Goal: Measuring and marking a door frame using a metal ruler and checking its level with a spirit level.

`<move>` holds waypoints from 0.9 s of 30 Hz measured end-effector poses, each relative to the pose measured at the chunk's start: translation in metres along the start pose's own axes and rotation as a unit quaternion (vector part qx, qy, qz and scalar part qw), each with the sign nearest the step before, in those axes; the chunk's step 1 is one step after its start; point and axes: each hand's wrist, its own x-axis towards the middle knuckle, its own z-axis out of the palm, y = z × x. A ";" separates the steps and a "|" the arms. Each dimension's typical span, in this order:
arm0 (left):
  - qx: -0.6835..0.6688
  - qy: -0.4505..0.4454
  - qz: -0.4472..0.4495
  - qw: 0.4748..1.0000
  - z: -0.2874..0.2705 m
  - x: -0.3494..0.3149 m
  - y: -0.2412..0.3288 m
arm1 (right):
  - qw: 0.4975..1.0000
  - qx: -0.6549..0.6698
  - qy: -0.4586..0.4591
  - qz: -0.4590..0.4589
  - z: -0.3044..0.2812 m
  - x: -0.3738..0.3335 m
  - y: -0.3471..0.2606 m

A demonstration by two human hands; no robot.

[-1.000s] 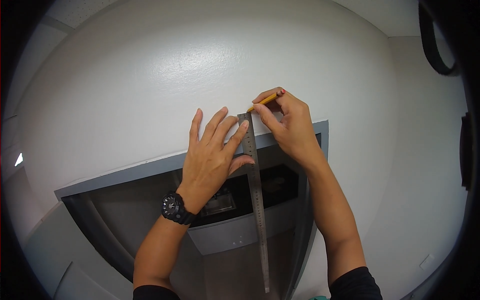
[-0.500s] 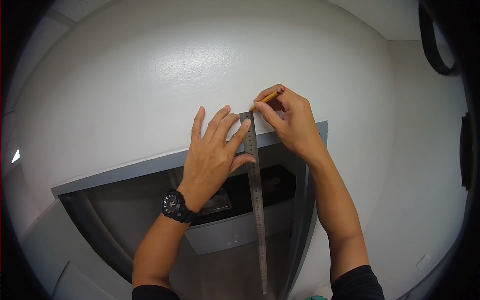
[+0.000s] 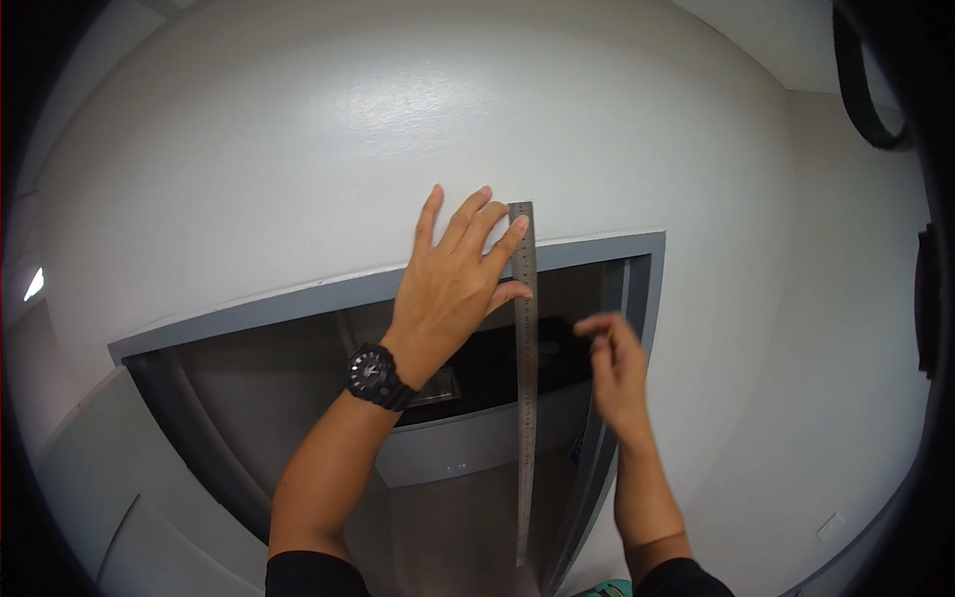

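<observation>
Steel ruler (image 3: pixel 526 378) stands upright under index finger and thumb of the spread left hand (image 3: pixel 450 289). Lower at its right, the right hand (image 3: pixel 621 383) is curled, blurred; whether it pinches something, I cannot tell. Behind the left hand runs a grey door frame (image 3: pixel 298 306).

We have a pale, glossy wall (image 3: pixel 637 149) as the bearing surface here, standing upright, with a soft patch of light (image 3: pixel 383 119) shining off it high up. Set into it we see a grey door frame (image 3: pixel 269 310) with a thin white edge along its top. Flat against the wall, just above the frame, is the upper end of a long steel ruler (image 3: pixel 525 388), which runs down past the frame's top bar. Our left hand (image 3: pixel 448 284) is spread beside it, the index fingertip on the ruler's face near its top, the other fingertips at the wall to its left.
</observation>
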 end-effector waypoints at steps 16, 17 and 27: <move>-0.238 0.197 -0.335 0.890 -0.114 -0.123 -0.012 | 0.936 0.259 -0.215 0.099 0.156 -0.064 -0.088; -0.223 0.200 -0.346 0.889 -0.122 -0.135 -0.017 | 0.931 0.264 -0.233 0.099 0.170 -0.063 -0.096; -0.441 0.233 -0.520 0.693 -0.195 -0.213 -0.078 | 0.923 0.158 -0.338 -0.095 0.305 -0.089 -0.168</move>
